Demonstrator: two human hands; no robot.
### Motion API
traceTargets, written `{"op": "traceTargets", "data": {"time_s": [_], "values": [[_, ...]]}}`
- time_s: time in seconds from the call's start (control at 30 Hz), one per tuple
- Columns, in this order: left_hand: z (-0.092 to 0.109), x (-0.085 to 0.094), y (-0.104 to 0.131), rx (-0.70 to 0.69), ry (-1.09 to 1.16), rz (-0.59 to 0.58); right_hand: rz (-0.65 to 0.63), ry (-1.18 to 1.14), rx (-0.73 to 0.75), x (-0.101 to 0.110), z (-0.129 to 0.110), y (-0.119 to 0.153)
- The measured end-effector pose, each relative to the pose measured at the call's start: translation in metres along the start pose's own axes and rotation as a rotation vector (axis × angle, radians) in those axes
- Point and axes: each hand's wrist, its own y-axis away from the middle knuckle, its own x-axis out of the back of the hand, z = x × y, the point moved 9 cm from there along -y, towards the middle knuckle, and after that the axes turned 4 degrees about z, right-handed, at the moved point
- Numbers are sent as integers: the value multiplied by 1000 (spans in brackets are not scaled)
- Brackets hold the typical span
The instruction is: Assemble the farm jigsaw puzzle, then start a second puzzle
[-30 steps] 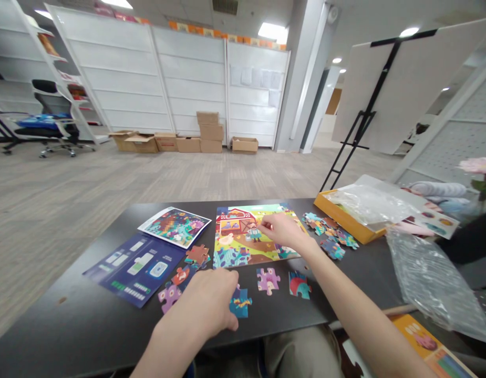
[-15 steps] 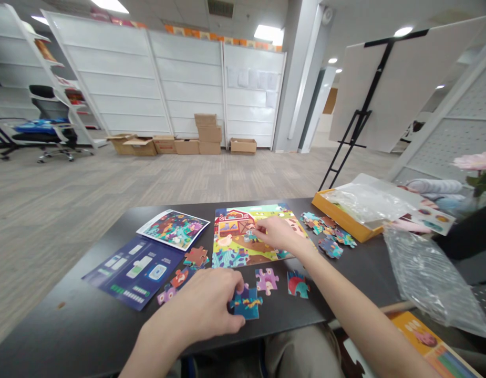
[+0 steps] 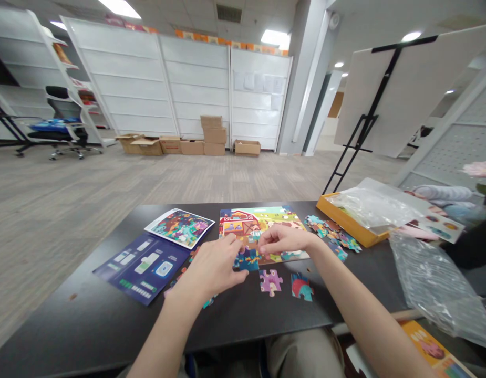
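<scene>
My left hand [image 3: 215, 265] holds a blue jigsaw piece [image 3: 248, 261] with a yellow-orange pattern between thumb and fingers, over the front edge of the farm-picture board [image 3: 238, 214]. My right hand [image 3: 286, 240] is above the board with bent fingers, its fingertips at the right edge of the same piece. A purple jigsaw piece [image 3: 270, 282] and a red-and-teal jigsaw piece [image 3: 302, 287] lie on the table in front of the board. More loose pieces lie partly hidden beneath my left hand and wrist.
An open leaflet [image 3: 146, 265] with a picture card [image 3: 182, 227] lies on the left of the black table [image 3: 120, 328]. A pile of jigsaw pieces [image 3: 333, 232] lies right of the board, beside a yellow box [image 3: 345, 223] holding clear plastic. A plastic bag [image 3: 432, 283] hangs at the right edge.
My left hand has carried the blue piece forward from the table to the board's front edge. My right hand has drawn back from the board's middle towards that piece.
</scene>
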Motion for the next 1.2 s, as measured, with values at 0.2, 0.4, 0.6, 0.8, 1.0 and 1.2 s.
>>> {"op": "traceTargets", "data": {"time_s": [0.2,0.4,0.6,0.8,1.0,1.2], "values": [[-1,4,-12,30,-39,70,78,-103,-36,1,11,-7],[-10,1,-25,130,-63,170,299,-33,-85,24,24,-11],[-18,-5,-31,185,-56,205,673,215,-351,99,73,30],[-19,-11,-30,168,-86,170,802,663,-589,140,109,61],[-19,-10,-26,156,-113,173,784,692,-590,130,116,46],[-20,-10,-24,158,-113,147,821,704,-592,126,110,45]]}}
